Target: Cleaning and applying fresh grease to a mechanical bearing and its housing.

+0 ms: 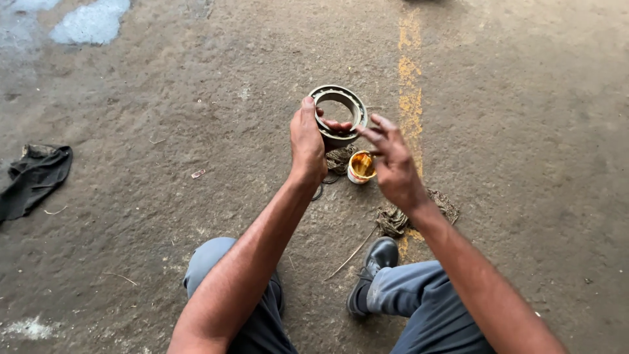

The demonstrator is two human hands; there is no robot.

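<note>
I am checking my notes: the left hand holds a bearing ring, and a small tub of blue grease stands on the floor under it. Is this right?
Not quite. In the head view the tub holds orange-yellow grease, not blue. The left hand does hold the bearing ring.

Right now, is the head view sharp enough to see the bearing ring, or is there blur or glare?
Head view: light is soft and even, with faint shadows and no glare; the bearing ring in the left hand is fairly sharp; the right hand has slightly smeared fingertips; the grease tub is clear; the frame edges curve a little from the wide lens.
</note>
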